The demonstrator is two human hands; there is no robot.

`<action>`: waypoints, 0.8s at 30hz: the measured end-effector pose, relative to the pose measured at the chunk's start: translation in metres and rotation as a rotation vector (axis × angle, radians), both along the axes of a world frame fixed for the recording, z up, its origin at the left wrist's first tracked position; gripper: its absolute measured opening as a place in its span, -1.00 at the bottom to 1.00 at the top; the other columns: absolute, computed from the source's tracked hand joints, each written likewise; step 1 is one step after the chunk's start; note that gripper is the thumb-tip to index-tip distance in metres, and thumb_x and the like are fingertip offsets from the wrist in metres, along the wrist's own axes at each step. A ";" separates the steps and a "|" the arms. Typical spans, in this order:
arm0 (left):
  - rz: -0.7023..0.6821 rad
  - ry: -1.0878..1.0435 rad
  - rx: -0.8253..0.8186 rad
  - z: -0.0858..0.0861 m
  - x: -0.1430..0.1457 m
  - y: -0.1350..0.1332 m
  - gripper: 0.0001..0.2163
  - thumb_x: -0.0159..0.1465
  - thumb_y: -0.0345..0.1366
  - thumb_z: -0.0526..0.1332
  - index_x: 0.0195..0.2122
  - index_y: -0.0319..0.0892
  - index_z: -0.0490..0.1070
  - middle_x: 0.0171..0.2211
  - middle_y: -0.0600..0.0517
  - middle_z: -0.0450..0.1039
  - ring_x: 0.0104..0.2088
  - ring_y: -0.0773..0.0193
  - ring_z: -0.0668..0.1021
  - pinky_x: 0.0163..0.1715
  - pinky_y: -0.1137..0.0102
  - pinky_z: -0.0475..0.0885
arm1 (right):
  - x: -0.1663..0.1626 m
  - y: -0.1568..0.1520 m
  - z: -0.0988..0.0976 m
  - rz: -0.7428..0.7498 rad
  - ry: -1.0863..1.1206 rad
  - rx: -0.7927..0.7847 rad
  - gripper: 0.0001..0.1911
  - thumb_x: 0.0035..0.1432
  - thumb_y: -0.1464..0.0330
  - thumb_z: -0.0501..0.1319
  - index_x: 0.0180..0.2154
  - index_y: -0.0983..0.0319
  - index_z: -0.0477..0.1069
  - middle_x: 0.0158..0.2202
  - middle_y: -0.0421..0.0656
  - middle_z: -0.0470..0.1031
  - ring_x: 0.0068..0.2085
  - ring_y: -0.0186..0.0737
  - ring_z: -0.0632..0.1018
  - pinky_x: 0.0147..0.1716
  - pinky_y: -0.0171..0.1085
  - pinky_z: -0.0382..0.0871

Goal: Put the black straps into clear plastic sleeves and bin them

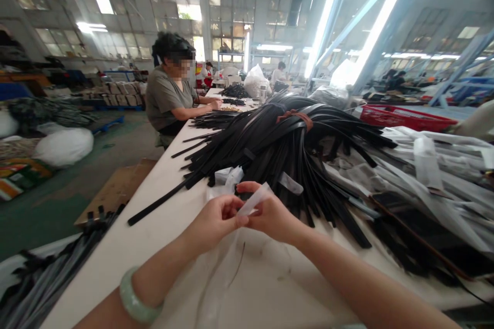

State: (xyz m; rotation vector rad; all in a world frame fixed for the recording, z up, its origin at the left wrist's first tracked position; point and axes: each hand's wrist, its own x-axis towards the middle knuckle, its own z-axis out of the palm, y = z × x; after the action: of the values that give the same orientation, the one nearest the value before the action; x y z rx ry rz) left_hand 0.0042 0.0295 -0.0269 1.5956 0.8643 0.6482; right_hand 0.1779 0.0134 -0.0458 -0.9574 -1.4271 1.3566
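Above the near part of the white table [162, 267], my left hand [214, 223] and my right hand [272, 216] meet, fingers closed in a pinch. Between them they grip a narrow, translucent plastic sleeve [254, 200], whose upper end sticks up past my right fingers. Its lower part hangs toward me and is hard to make out. A pale green bangle [137, 295] is on my left wrist. Just beyond my hands lies a large heap of long, flat black straps [266, 139], bound with a brown tie [295, 117]. Crumpled clear plastic [227, 177] touches the heap's near edge.
Many translucent sleeves [428, 162] pile up on the right, with a dark phone-like slab [428, 231] before them. A red basket [409, 117] stands behind. A co-worker [170, 95] works at the table's far left side. Bundled straps [57, 272] fill a container at lower left.
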 end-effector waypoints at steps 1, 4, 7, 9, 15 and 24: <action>-0.014 0.017 0.026 0.000 0.001 -0.001 -0.71 0.11 -0.13 0.34 -0.30 -0.25 0.41 -0.52 0.14 0.28 -0.50 0.38 0.32 -0.52 0.47 0.15 | -0.001 0.000 -0.002 0.011 0.008 -0.008 -0.25 -0.22 0.43 0.47 0.03 0.18 0.24 0.01 -0.05 0.39 -0.24 -0.24 0.55 -0.27 -0.25 0.47; 0.005 0.045 0.079 0.001 0.002 -0.004 -0.74 0.10 -0.15 0.34 -0.44 -0.23 0.36 -0.53 0.13 0.28 -0.49 0.37 0.32 -0.52 0.46 0.16 | -0.003 -0.002 -0.003 0.126 0.074 -0.091 -0.23 -0.24 0.47 0.47 0.05 0.18 0.25 0.01 -0.07 0.40 -0.20 -0.22 0.54 -0.26 -0.26 0.46; 0.035 0.035 0.064 0.001 0.004 -0.005 -0.80 0.12 -0.21 0.31 -0.40 -0.24 0.39 -0.45 0.07 0.38 -0.43 0.33 0.40 -0.45 0.45 0.25 | -0.005 -0.006 0.002 0.197 0.106 -0.207 -0.27 -0.20 0.48 0.45 0.05 0.21 0.27 -0.09 -0.12 0.46 -0.23 -0.25 0.55 -0.27 -0.29 0.44; 0.047 -0.005 -0.015 0.000 0.004 -0.005 -0.81 0.11 -0.24 0.33 -0.38 -0.25 0.39 -0.46 0.07 0.39 -0.45 0.34 0.42 -0.47 0.46 0.27 | -0.005 -0.009 0.006 0.170 0.114 -0.271 -0.27 -0.23 0.49 0.46 0.03 0.22 0.29 -0.08 -0.10 0.47 -0.25 -0.27 0.56 -0.27 -0.28 0.43; 0.107 -0.287 -0.392 0.004 0.003 -0.004 -0.55 -0.07 -0.22 0.48 -0.20 -0.23 0.35 -0.44 0.10 0.40 -0.55 0.43 0.40 -0.58 0.52 0.24 | -0.001 -0.010 0.015 0.244 0.205 -0.350 -0.35 -0.27 0.50 0.48 -0.06 0.27 0.36 -0.07 -0.03 0.49 -0.21 -0.12 0.59 -0.14 -0.06 0.46; 0.178 -0.470 -0.364 0.004 -0.002 0.005 -0.72 -0.03 -0.20 0.48 -0.46 -0.30 0.51 -0.56 0.09 0.39 -0.56 0.47 0.34 -0.52 0.50 0.24 | 0.005 -0.006 0.013 0.283 0.140 -0.355 -0.41 -0.21 0.47 0.46 -0.06 0.27 0.42 -0.26 -0.12 0.57 -0.35 -0.22 0.59 -0.25 -0.17 0.48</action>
State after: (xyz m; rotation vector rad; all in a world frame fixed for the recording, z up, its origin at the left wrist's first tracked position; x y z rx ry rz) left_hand 0.0022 0.0342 -0.0229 0.9907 0.7226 0.8917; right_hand 0.1831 0.0078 -0.0329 -0.8820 -1.2729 1.8952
